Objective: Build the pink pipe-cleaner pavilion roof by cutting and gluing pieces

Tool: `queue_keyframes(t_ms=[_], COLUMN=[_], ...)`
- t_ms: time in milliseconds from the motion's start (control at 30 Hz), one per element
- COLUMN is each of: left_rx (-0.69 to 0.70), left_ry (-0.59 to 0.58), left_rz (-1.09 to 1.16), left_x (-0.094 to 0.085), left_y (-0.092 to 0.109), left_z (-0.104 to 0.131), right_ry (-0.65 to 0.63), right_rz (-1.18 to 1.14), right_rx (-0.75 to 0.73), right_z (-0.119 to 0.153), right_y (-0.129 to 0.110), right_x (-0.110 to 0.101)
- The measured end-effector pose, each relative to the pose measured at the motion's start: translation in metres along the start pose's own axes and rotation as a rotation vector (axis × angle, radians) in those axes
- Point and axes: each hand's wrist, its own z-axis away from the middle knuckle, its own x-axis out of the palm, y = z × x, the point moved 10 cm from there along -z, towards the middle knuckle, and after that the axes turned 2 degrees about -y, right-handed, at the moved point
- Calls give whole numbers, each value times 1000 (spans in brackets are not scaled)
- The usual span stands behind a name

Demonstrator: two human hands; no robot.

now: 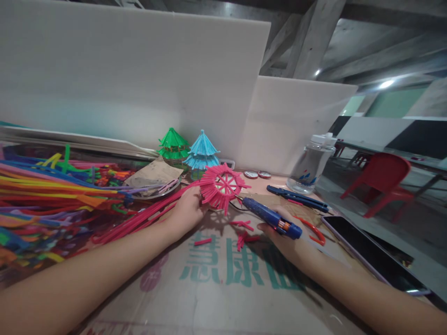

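My left hand is closed on the edge of a pink pipe-cleaner wheel, which has spokes inside and a fringe of short strips around it. In my right hand is a blue glue gun, its tip at the wheel's lower right rim. Long pink pipe cleaners run beneath my left wrist. Short pink cut pieces lie on the cardboard below the wheel. Behind it stand a blue tiered pipe-cleaner roof and a green one.
Bundles of coloured pipe cleaners fill the left side, beside a plate with brown paper. At right are a utility knife, orange-handled pliers or scissors, a phone and a water bottle. White boards stand behind.
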Motion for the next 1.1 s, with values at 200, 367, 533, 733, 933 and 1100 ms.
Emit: queue_keyframes(t_ms=[200, 367, 533, 733, 933, 1100], left_rx=[8, -16, -17, -31, -24, -14], left_ry=[-13, -25, -43, -30, -46, -54], left_rz=[-32, -52, -39, -50, -34, -35], left_x=[2, 2, 2, 1, 2, 1], left_y=[-2, -1, 4, 2, 5, 12], left_z=[0, -1, -2, -1, -2, -4], right_ry=[-23, -39, -51, -46, -61, -23], right_rz=[16, 32, 15, 2, -7, -28], right_rx=[2, -1, -12, -3, -1, -14], right_z=[0, 0, 0, -1, 0, 2], right_y=[1, 4, 1, -5, -1, -6], right_x=[2, 5, 6, 2, 5, 1])
